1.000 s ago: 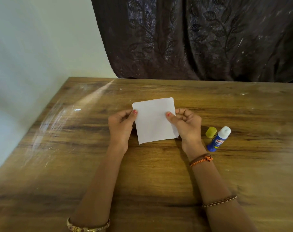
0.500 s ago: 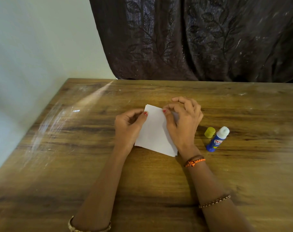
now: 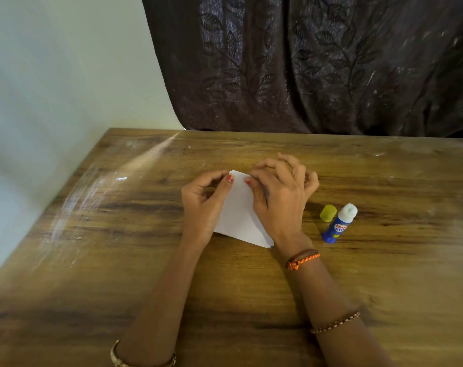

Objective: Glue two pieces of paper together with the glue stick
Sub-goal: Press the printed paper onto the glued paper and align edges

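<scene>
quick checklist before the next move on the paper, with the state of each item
1. White paper flat on the wooden table: ok.
2. Left hand and right hand both on the paper: ok.
3. Two sheets aligned at the edges: cannot tell, the hands cover them.
4. Blue glue stick capped: not ok, its white tip is bare.
5. Yellow cap beside the stick: ok.
</scene>
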